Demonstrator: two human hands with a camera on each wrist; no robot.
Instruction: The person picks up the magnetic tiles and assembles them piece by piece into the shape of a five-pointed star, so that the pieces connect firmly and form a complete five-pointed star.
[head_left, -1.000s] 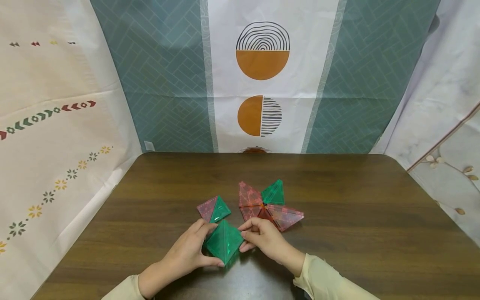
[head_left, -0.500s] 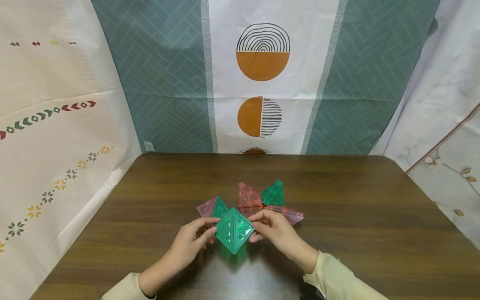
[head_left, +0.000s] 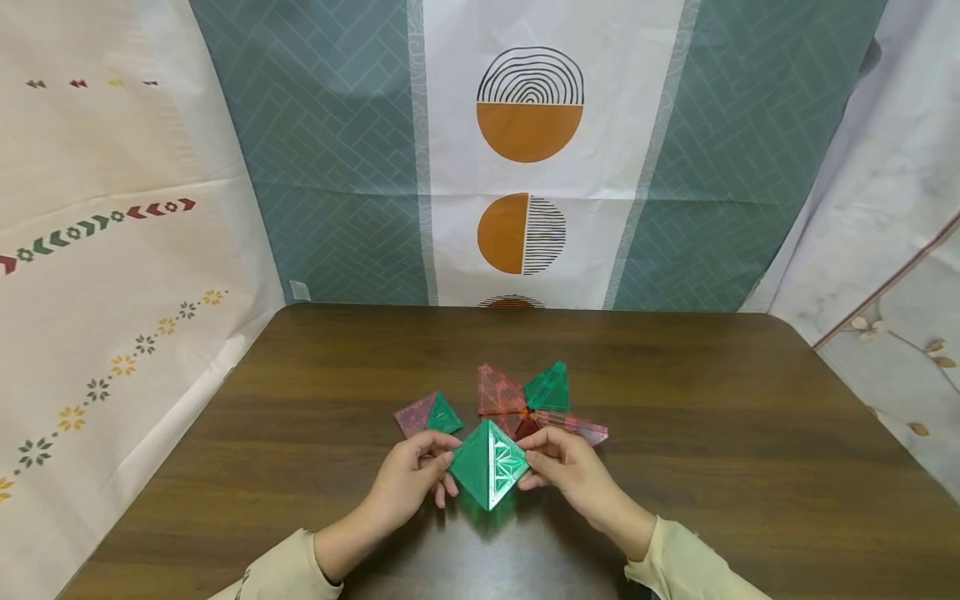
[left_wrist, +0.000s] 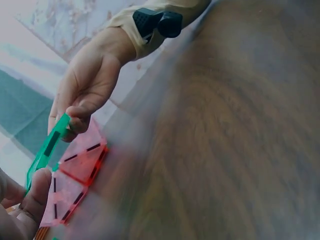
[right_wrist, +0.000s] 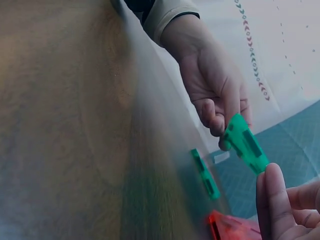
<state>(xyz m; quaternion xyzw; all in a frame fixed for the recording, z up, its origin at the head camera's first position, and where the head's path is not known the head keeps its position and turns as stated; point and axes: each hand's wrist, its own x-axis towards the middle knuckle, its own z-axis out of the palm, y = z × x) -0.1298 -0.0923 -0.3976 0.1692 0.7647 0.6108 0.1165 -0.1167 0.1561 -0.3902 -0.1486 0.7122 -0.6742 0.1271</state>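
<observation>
A green diamond [head_left: 488,465], made of two translucent triangle tiles joined edge to edge, is held above the brown table [head_left: 712,433]. My left hand [head_left: 438,468] pinches its left corner and my right hand [head_left: 536,464] pinches its right corner. The right wrist view shows the left hand [right_wrist: 216,97] gripping the green diamond [right_wrist: 245,142]. In the left wrist view the right hand [left_wrist: 82,95] holds the diamond's thin edge [left_wrist: 47,147] over pink tiles [left_wrist: 75,175].
Behind the hands, a pink and green tile pair [head_left: 427,414] lies flat on the table. To its right sits a cluster of pink and green triangles [head_left: 525,400]. Patterned cloth walls [head_left: 525,167] close in the back and sides.
Both hands raised the green diamond off the table and carried it slightly right and away. It now faces the camera more squarely.
</observation>
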